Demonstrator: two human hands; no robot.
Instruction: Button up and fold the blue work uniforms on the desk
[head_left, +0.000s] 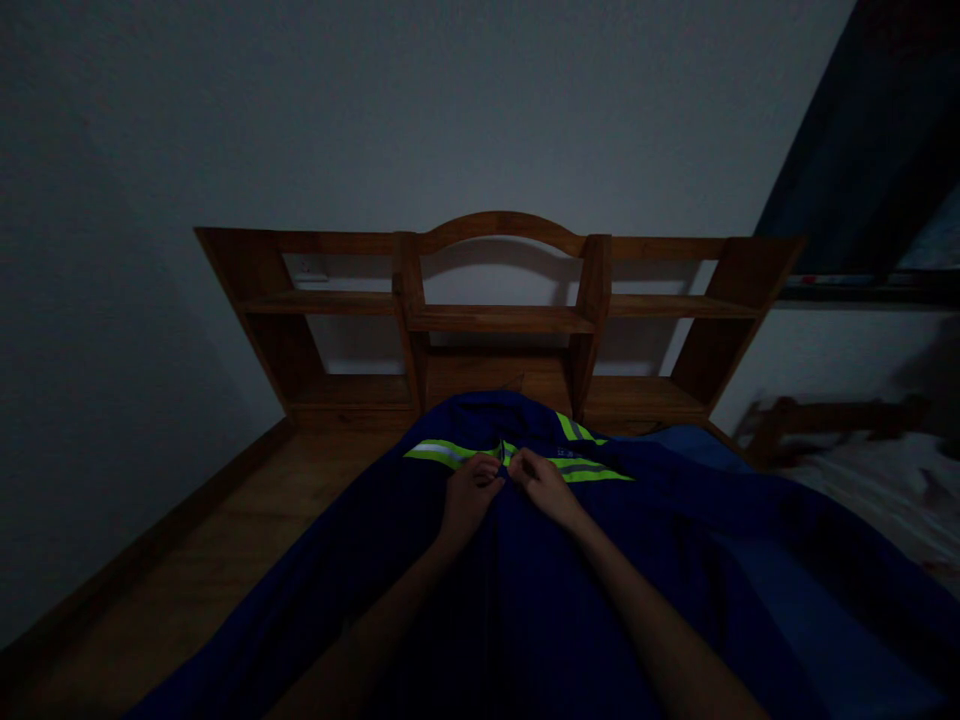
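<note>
Head view — blue garment [525,600] lies beneath left hand [472,487] and right hand [543,484].

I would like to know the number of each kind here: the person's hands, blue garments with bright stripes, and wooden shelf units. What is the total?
Hands: 2 (left hand, right hand)
Striped blue garment: 1
Wooden shelf unit: 1
Total: 4

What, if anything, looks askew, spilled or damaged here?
Nothing stands out as spilled or damaged. The blue garment is loosely spread, which looks ordinary with the left hand and right hand together at its striped front. The wooden shelf unit looks level. Dim light may hide small flaws.
</note>
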